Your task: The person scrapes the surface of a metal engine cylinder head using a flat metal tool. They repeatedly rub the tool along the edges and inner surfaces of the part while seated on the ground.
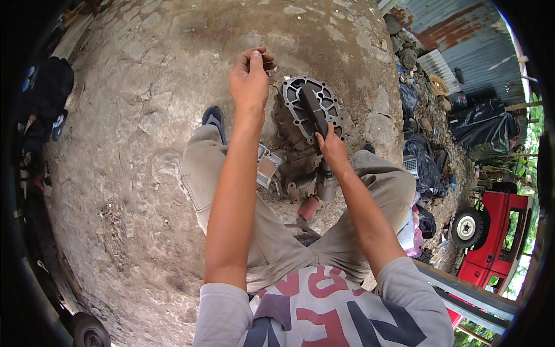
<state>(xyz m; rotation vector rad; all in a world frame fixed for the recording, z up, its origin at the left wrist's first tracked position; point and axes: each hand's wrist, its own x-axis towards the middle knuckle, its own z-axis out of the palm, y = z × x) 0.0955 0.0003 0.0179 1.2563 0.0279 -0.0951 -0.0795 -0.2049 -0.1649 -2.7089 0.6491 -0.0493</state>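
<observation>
My right hand [333,148] is closed around the lower end of a long, dark, flat-sided bar [314,109]. The bar lies slanted across the face of a grey metal housing [299,120], which has a ribbed inside and bolt holes along its rim. The housing sits on a bulky, dirty casting [287,124] between my legs. To the left of the housing, my left hand [251,84] is raised, apart from it. Its fingers are loosely bent and spread, with nothing visible in them. The underside of the bar is hidden.
By my left knee lies a small silver metal part [267,168]. A metal cylinder [326,186] and a reddish block [309,207] are near my lap. Black bags [425,165] and rubble line the right side. A red vehicle [491,231] stands beyond, and a dark backpack [49,95] lies far left.
</observation>
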